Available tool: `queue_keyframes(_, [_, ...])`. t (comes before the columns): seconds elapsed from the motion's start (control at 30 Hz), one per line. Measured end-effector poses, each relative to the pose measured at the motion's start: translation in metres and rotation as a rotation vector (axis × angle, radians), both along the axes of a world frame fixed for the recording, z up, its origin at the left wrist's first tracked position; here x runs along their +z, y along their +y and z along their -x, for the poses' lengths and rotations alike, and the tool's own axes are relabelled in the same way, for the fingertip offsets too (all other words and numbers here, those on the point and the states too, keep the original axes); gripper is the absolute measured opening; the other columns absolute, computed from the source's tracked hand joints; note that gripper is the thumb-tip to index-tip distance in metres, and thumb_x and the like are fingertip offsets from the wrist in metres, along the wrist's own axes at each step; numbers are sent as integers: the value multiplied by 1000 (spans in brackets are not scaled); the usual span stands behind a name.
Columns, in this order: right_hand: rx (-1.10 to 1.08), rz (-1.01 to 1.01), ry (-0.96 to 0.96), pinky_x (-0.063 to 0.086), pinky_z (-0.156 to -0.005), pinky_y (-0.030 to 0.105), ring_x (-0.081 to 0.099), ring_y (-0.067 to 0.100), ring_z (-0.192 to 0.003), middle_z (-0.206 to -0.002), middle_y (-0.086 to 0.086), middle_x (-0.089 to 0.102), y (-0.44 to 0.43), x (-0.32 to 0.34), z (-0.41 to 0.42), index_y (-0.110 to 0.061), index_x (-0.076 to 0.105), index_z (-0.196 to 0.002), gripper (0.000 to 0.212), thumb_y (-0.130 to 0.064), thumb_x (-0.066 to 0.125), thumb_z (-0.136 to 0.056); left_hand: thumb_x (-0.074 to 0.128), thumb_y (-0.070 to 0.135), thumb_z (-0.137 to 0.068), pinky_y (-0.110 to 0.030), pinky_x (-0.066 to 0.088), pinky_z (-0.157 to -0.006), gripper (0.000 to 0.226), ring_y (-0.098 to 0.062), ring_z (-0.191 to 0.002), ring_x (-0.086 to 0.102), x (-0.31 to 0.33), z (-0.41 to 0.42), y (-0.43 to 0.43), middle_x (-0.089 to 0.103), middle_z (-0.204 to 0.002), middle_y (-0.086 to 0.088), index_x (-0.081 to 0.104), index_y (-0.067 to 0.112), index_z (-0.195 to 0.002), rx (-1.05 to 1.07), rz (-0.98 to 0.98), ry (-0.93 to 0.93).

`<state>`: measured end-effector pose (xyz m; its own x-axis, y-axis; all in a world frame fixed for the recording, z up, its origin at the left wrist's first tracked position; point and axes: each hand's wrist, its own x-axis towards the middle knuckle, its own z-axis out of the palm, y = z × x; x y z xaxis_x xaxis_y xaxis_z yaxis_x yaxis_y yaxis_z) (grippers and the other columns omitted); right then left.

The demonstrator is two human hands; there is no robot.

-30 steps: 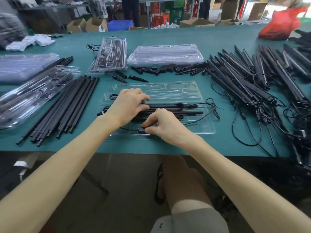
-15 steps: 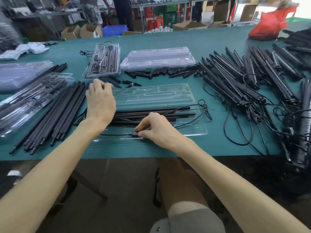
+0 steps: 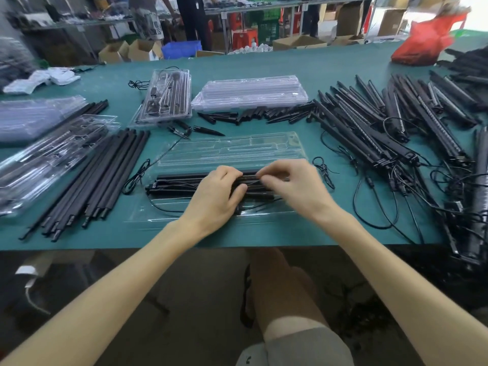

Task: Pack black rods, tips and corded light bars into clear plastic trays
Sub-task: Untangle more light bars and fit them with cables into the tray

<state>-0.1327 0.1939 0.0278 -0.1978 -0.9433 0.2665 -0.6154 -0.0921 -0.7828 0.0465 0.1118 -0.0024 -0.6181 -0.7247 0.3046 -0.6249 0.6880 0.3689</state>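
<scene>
Clear plastic is catching the light at the middle of the green table (image 3: 264, 233), where an open tray (image 3: 232, 149) is lying flat with its far half bare. A few black light bars (image 3: 179, 183) are lying lengthwise in its near half. The left hand (image 3: 216, 196) is lying across them, fingers curling over the far side and thumb pressing the near side, so it is gripping the bundle. The right hand (image 3: 293, 186) is touching the bars just beside it, its fingers bending inward and its thumb and forefinger pinching a thin cord (image 3: 137, 178) on the top bar; motion blur is softening that pinch. The cord is looping out past the tray's left end.

Writing is showing only on a pale printed shirt (image 3: 149, 19) in the background, and it is too blurred to read.

Black rods (image 3: 105, 170) are lying in a bundle left of the tray, and a pile of corded bars (image 3: 369, 128) is sprawling to the right, running out of the frame. Short black tips (image 3: 264, 114) are lying in a row in front of a stack of empty trays (image 3: 250, 93). A filled tray (image 3: 166, 101) is sitting beside that stack, its contents hard to make out through glare. A red bag (image 3: 427, 46) is sitting at the far right.
</scene>
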Motion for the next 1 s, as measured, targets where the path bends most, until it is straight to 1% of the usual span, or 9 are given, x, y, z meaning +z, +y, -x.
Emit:
queue_keyframes(0.07, [-186, 46, 101, 44, -81, 11, 63, 8, -90, -102, -2, 72, 1, 2, 24, -15, 75, -109, 19, -13, 66, -93, 54, 27, -103, -41, 37, -109, 40, -27, -124, 50, -4, 1, 0, 56, -132, -10, 57, 4, -135, 15, 8, -15])
queue_keyframes(0.2, [-417, -184, 371, 35, -103, 39, 40, 34, -125, -129, 17, 58, -1, -6, 69, -9, 60, -133, 39, -27, 60, -98, 52, 33, -103, -38, 29, -111, 44, -25, -129, 43, -4, 4, -4, 49, -137, -7, 53, 13, -142, 39, -26, -44])
queue_keyframes(0.27, [-442, -300, 384, 35, -103, 45, 36, 39, -128, -132, 22, 55, 0, -11, 79, -6, 56, -136, 44, -32, 58, -100, 50, 33, -104, -37, 26, -111, 40, -23, -129, 41, -4, 4, -3, 49, -136, -5, 54, 22, -143, 20, -23, -43])
queue_keyframes(0.37, [-429, -297, 346, 43, -102, 44, 50, 40, -119, -121, 22, 62, 1, -16, 82, -2, 65, -124, 39, -31, 60, -99, 52, 29, -104, -39, 26, -111, 32, -21, -126, 43, -4, 2, 1, 52, -131, -2, 63, 32, -134, -27, -4, 17])
queue_keyframes(0.43, [-414, -244, 239, 48, -96, 41, 60, 35, -108, -108, 17, 69, 1, -14, 82, 0, 69, -113, 32, -27, 63, -97, 54, 26, -103, -40, 28, -111, 28, -19, -125, 45, -4, 1, 3, 55, -129, 0, 68, 33, -127, -46, 2, 54])
queue_keyframes(0.6, [-380, -226, 4, 45, -80, 27, 63, 18, -90, -96, 3, 69, 2, -7, 87, -8, 71, -114, 27, -23, 69, -92, 59, 22, -101, -45, 31, -110, 25, -17, -123, 48, 0, 1, 4, 58, -125, 3, 73, 35, -116, -44, -61, 140])
queue_keyframes(0.77, [-302, -118, -393, 35, -46, 19, 43, 9, -49, -68, -4, 58, 10, 7, 92, -9, 76, -95, 11, -11, 66, -90, 61, 22, -100, -44, 31, -110, 24, -15, -122, 46, 2, 0, 5, 57, -126, 6, 75, 39, -111, -40, -125, 152])
queue_keyframes(0.9, [-219, -88, -611, 33, -45, 18, 42, 7, -48, -73, 1, 51, 14, 16, 86, 1, 71, -97, 13, -9, 66, -91, 61, 27, -99, -44, 27, -113, 22, -15, -127, 43, 6, 0, 4, 55, -130, 8, 74, 42, -109, -40, -175, 119])
queue_keyframes(1.0, [-134, -128, -755, 44, -49, 18, 56, 10, -53, -76, 4, 55, 15, 19, 80, -1, 67, -100, 11, -9, 66, -92, 61, 37, -98, -43, 22, -116, 18, -13, -130, 39, 9, -1, 5, 52, -132, 11, 74, 44, -108, -34, -223, 94])
